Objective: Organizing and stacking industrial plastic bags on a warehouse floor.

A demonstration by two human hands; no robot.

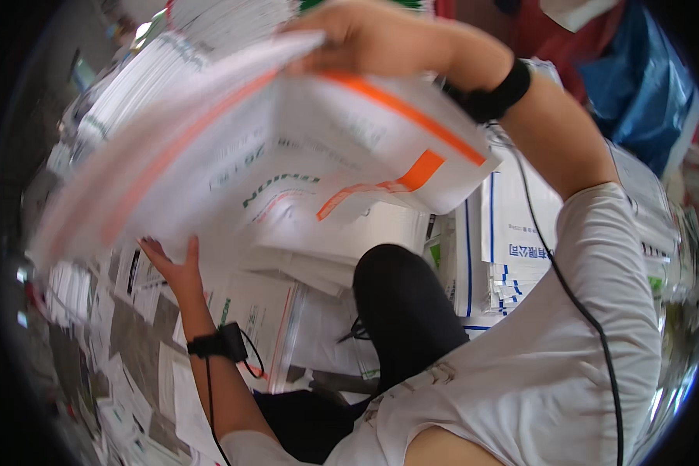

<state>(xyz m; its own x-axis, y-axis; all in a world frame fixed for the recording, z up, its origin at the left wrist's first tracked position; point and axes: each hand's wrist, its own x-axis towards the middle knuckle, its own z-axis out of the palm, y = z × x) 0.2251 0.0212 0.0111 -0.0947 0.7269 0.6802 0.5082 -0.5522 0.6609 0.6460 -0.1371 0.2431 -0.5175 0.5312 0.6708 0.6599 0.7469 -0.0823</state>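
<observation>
My right hand [357, 39] reaches across the top of the view, its fingers closed on the upper edge of a large white printed sack [233, 163]. Orange stripes and green print mark this flat-looking sack, which hangs raised and spread out, its left part smeared by motion. Below the sack's lower left side is my left hand [177, 268], fingers spread and nothing in them. Whether its fingertips touch the sack I cannot tell. Beneath lies a pile of white sacks [318, 268], partly hidden by the raised one.
Bundled white stacks [144, 81] stand at the far left. To the right lie blue-striped white sacks [520, 210] in a pile. Blue plastic sheeting [637, 85] hangs at the upper right. My bent black-clad knee [404, 303] rises among the sacks, and loose sheets [128, 396] cover the left floor.
</observation>
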